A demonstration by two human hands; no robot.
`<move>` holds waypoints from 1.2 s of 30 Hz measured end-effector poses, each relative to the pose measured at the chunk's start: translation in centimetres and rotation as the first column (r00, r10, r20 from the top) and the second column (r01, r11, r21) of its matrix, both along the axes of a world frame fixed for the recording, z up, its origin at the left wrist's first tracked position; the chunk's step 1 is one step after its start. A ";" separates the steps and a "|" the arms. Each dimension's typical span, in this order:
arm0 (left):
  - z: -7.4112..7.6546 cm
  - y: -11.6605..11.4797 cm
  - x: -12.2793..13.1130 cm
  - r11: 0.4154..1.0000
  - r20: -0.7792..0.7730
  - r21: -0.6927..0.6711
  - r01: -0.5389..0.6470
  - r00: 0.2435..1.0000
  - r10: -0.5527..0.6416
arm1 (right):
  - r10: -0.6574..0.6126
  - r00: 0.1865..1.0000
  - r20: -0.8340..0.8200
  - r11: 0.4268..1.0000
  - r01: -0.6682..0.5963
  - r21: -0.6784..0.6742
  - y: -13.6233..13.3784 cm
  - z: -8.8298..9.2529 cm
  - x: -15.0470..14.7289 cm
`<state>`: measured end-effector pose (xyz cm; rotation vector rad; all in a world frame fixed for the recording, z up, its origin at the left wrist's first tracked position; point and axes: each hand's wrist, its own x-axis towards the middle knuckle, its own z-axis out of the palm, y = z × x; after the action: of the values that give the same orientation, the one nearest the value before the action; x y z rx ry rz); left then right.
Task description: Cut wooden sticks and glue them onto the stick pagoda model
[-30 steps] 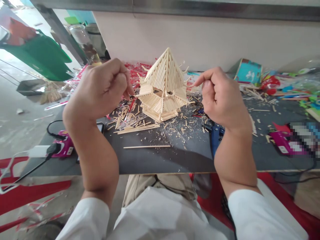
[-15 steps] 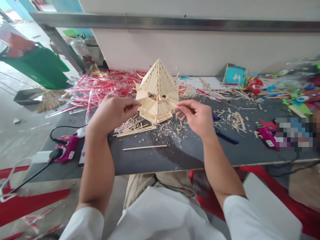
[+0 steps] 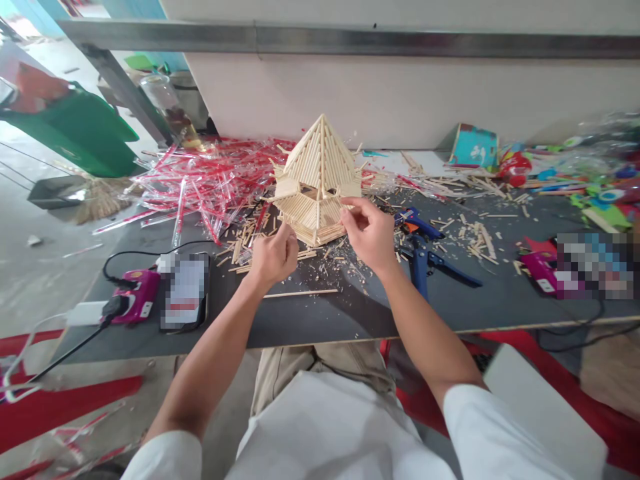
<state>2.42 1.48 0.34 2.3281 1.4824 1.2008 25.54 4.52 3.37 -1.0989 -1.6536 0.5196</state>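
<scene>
A pointed house model built of thin wooden sticks point(image 3: 320, 160) stands on the dark table in front of me, with a steep upper roof and a lower sloping tier. My left hand point(image 3: 276, 255) is closed just off the model's lower left front; whatever its fingers may hold is hidden. At the right edge of the lower tier my right hand point(image 3: 370, 232) pinches thumb and finger together, and I cannot make out what lies between them. One loose wooden stick point(image 3: 303, 293) lies in front of the model. Right of the right hand are a blue glue gun point(image 3: 417, 222) and blue-handled cutters point(image 3: 440, 263).
Red and clear plastic wrappers point(image 3: 200, 180) pile up at the back left. A phone point(image 3: 185, 293) and a purple power strip point(image 3: 135, 297) sit at the left. Stick scraps point(image 3: 477, 240) litter the right, near another purple power strip point(image 3: 543, 273). A green bin point(image 3: 75, 133) stands beyond.
My left hand has come down and to the right, from the model's left edge to below it, uncovering the phone. My right hand has shifted left, uncovering the glue gun and cutters.
</scene>
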 end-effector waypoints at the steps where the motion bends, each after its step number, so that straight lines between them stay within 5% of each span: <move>1: -0.6 0.1 0.3 1.000 0.002 0.013 -0.007 1.000 0.007 | -0.009 0.999 0.035 1.000 0.008 0.027 0.4 0.5 -0.3; 11: -3.1 1.1 0.7 0.998 -0.021 -0.010 -0.061 0.998 0.061 | -0.084 0.983 0.165 0.992 0.067 0.102 2.0 1.5 -1.3; 19: -2.7 0.6 0.9 0.997 0.097 -0.078 0.003 0.995 0.004 | 0.027 0.991 0.133 0.992 -0.043 0.120 0.5 -0.8 0.5; 29: -2.7 1.2 1.0 0.994 0.159 -0.070 -0.089 0.982 0.099 | -0.170 0.984 0.062 0.958 0.150 0.243 0.6 -3.1 0.6; 36: -1.6 1.7 0.4 0.997 -0.019 -0.066 -0.049 0.999 0.048 | -0.099 0.990 0.105 0.973 0.074 0.219 0.1 -3.1 -0.2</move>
<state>2.82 3.16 -1.24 2.2785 1.5680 1.1269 25.37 4.64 0.23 -1.0511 -1.7084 0.2176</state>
